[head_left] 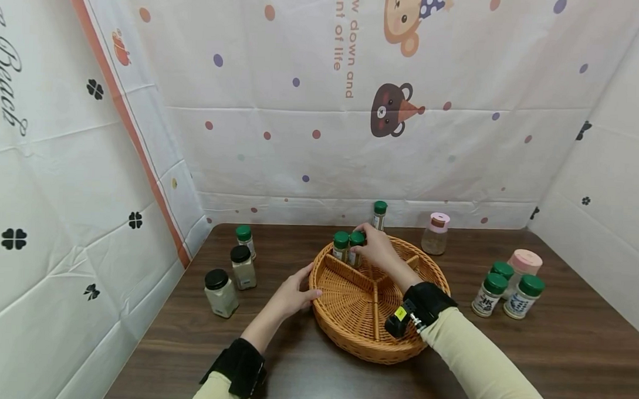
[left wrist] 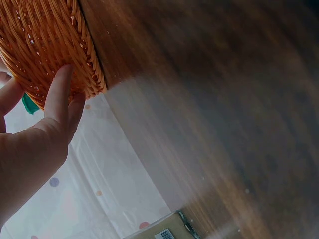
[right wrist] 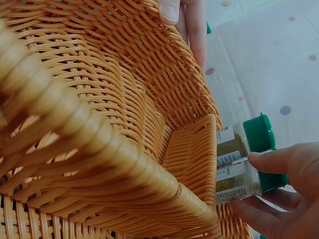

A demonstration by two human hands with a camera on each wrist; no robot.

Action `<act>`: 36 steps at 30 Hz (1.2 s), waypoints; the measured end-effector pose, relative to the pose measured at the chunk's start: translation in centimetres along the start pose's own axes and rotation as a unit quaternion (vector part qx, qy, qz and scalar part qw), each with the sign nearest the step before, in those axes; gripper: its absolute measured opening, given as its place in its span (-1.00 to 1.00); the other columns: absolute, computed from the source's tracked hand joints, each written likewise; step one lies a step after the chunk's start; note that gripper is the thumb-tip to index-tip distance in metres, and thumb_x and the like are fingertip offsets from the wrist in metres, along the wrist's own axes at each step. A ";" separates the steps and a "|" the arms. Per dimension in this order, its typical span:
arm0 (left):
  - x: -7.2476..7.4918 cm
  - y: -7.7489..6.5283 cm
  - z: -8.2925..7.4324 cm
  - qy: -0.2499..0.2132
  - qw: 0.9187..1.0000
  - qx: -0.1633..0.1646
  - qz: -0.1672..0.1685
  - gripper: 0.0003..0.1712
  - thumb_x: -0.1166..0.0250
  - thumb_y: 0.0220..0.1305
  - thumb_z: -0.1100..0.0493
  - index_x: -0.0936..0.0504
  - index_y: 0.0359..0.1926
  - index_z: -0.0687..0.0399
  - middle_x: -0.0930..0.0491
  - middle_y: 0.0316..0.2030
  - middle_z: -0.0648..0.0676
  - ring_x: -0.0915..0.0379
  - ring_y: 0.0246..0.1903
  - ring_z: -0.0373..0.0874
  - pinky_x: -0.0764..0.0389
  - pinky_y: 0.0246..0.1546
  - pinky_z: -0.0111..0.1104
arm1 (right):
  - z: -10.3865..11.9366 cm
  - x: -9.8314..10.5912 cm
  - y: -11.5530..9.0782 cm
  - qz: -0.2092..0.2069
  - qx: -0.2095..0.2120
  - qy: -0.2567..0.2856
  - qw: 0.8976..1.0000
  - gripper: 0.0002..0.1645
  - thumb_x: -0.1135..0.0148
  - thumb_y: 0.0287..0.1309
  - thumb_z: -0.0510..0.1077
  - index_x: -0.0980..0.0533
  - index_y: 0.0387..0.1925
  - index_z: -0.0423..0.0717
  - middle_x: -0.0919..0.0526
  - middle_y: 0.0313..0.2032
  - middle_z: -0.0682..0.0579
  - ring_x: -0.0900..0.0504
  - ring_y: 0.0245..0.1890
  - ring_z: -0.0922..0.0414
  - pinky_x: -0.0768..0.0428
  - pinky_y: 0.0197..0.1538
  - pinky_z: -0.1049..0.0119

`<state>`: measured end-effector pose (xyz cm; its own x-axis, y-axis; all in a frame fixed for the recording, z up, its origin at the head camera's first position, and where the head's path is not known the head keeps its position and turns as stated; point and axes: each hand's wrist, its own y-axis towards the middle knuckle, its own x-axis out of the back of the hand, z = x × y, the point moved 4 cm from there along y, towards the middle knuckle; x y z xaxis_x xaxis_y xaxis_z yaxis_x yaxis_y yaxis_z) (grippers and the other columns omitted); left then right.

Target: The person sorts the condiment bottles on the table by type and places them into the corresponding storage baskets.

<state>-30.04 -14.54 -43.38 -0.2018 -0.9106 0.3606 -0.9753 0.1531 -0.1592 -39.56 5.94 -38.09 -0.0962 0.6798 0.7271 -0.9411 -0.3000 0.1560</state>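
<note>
A round wicker basket [head_left: 383, 353] with dividers stands on the dark wooden table. My left hand [head_left: 290, 295] holds its left rim, the thumb over the edge and the fingers along the outer wall. My right hand [head_left: 378, 249] reaches over the basket to its back compartment. There it pinches a green-capped spice jar [right wrist: 239, 185] between thumb and fingers. A second green-capped jar [head_left: 341, 242] stands upright right beside it, behind the divider [right wrist: 192, 149]. The jars' lower ends are hidden by this divider in the right wrist view.
Left of the basket stand two black-capped jars [head_left: 222, 294] and a green-capped jar [head_left: 245, 239]. Behind it are another green-capped jar [head_left: 379, 214] and a pink-lidded jar [head_left: 435, 234]. Several green- and pink-lidded jars [head_left: 522, 297] cluster at right. A printed cloth [head_left: 278, 163] hangs behind.
</note>
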 end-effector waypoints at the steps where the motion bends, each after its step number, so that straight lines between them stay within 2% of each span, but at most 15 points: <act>1: -0.1 0.0 0.0 0.000 1.000 0.000 0.000 -0.19 -0.26 0.39 0.23 -0.11 0.56 0.01 -0.04 0.53 0.33 -0.37 0.33 0.25 -0.71 0.04 -0.16 | -0.1 0.0 0.0 0.003 -0.003 0.002 1.000 -0.51 -0.31 0.27 -0.23 -0.41 0.18 -0.24 -0.58 0.09 -0.27 -0.61 0.09 -0.14 -0.64 0.08 0.01; 8: -0.4 0.0 0.0 0.014 1.000 -0.004 -0.002 -0.19 -0.26 0.39 0.21 -0.12 0.55 0.01 -0.05 0.52 0.35 -0.40 0.30 0.24 -0.71 0.02 -0.15 | -0.6 0.2 -0.1 0.044 -0.004 0.017 0.999 -0.35 -0.29 0.29 -0.24 -0.26 0.32 -0.29 -0.43 0.24 -0.34 -0.49 0.25 -0.23 -0.56 0.24 -0.07; 14: -0.5 0.0 -0.2 0.018 1.000 -0.008 0.003 -0.19 -0.27 0.39 0.20 -0.11 0.56 0.01 -0.06 0.52 0.36 -0.45 0.26 0.22 -0.72 -0.01 -0.15 | -0.9 0.5 -0.5 0.056 -0.005 0.028 0.998 -0.25 -0.25 0.32 -0.24 -0.15 0.42 -0.27 -0.37 0.32 -0.37 -0.42 0.32 -0.25 -0.51 0.29 -0.11; 21: -0.2 -0.1 -0.3 0.033 0.999 -0.014 -0.006 -0.20 -0.27 0.39 0.21 -0.13 0.55 0.02 -0.09 0.52 0.32 -0.44 0.28 0.23 -0.73 -0.01 -0.15 | -0.8 0.8 -0.8 0.048 0.002 0.036 0.998 -0.23 -0.23 0.34 -0.22 -0.11 0.45 -0.24 -0.33 0.35 -0.35 -0.43 0.30 -0.23 -0.52 0.25 -0.10; 29: -0.1 0.0 -0.2 0.011 1.000 -0.012 -0.002 -0.20 -0.24 0.41 0.23 -0.09 0.56 0.04 -0.05 0.52 0.34 -0.35 0.33 0.28 -0.71 0.03 -0.11 | -0.9 1.8 -1.6 0.031 0.011 0.035 0.999 -0.23 -0.24 0.33 -0.23 -0.12 0.44 -0.28 -0.38 0.30 -0.37 -0.40 0.32 -0.28 -0.50 0.28 -0.16; 36: -0.1 0.1 0.0 0.015 1.000 -0.014 -0.005 -0.19 -0.25 0.40 0.24 -0.09 0.56 0.07 -0.10 0.50 0.37 -0.33 0.34 0.29 -0.71 0.02 -0.10 | -1.7 3.1 -2.9 0.015 0.008 0.056 0.998 -0.24 -0.22 0.33 -0.27 -0.12 0.45 -0.25 -0.38 0.30 -0.39 -0.43 0.31 -0.30 -0.55 0.26 -0.14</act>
<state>-30.10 -14.42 -43.47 -0.1942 -0.9006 0.3888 -0.9794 0.1554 -0.1293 -37.72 10.08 -37.45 -0.1613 0.7404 0.6526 -0.9320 -0.3318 0.1460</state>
